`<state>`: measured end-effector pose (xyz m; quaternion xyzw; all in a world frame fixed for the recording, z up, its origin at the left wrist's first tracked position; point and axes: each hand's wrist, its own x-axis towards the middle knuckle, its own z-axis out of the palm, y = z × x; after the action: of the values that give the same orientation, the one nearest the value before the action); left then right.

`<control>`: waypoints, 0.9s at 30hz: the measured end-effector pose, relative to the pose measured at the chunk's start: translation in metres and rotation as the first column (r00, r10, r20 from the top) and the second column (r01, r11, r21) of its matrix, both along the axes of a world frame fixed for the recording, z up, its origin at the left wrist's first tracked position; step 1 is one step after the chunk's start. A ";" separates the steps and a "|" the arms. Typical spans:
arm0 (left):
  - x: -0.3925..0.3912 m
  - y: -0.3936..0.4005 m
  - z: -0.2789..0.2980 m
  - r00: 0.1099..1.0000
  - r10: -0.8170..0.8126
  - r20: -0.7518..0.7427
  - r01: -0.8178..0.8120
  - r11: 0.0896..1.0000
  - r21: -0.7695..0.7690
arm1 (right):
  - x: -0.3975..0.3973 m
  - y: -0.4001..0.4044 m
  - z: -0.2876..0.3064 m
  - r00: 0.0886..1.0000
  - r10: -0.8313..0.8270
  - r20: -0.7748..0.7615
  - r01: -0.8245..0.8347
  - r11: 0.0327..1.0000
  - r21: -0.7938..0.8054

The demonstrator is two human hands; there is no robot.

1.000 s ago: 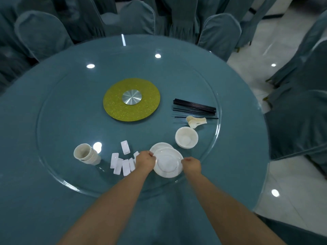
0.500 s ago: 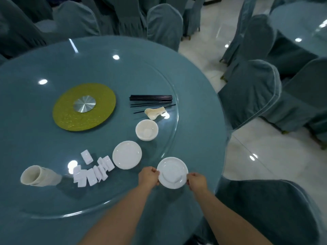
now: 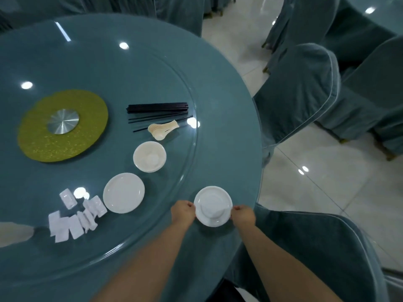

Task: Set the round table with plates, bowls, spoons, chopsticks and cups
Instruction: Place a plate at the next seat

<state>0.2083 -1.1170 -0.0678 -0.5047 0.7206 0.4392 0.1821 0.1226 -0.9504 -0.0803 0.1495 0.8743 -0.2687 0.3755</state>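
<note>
Between both hands, near the worktop [image 3: 218,101] edge, sits the held plate [image 3: 213,205], outside the glass turntable [image 3: 152,68] rim, on the cloth. Left hand [image 3: 182,211] pinches its left rim, right hand [image 3: 243,215] pinches its right rim; fingers curled onto the edge on both sides. Cannot tell whether it is one plate or a small stack, or whether it touches the cloth yet. Plate is round, no long axis; both hands equally near, forearms coming in from the bottom of view and converging on it. Chair [image 3: 305,253] is just right of and below the plate, so this looks like a seat position; likely step is setting the plate down in front of that chair.

Further out on the glass: second plate [image 3: 123,192] to the left, bowls [image 3: 149,156] stacked beyond it, spoons [image 3: 162,130] nested in a pile, black chopsticks [image 3: 157,108] bundled with a few loose. White packets [image 3: 74,216] scattered left of the second plate. Cups [image 3: 13,233] partly cut off at left edge. Gold disc [image 3: 63,131] with metal hub at centre. Most of the setting is not yet done.
</note>
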 end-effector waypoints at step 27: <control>-0.010 -0.193 0.034 0.923 0.325 -0.205 -0.376 0.876 -0.303 | -0.054 -0.238 0.052 0.954 0.220 -0.204 -0.258 0.949 -0.182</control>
<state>0.1981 -1.3100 -0.0337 -0.6167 0.6928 0.3712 -0.0434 0.0687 -1.1883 -0.0285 -0.0228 0.8839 -0.3225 0.3379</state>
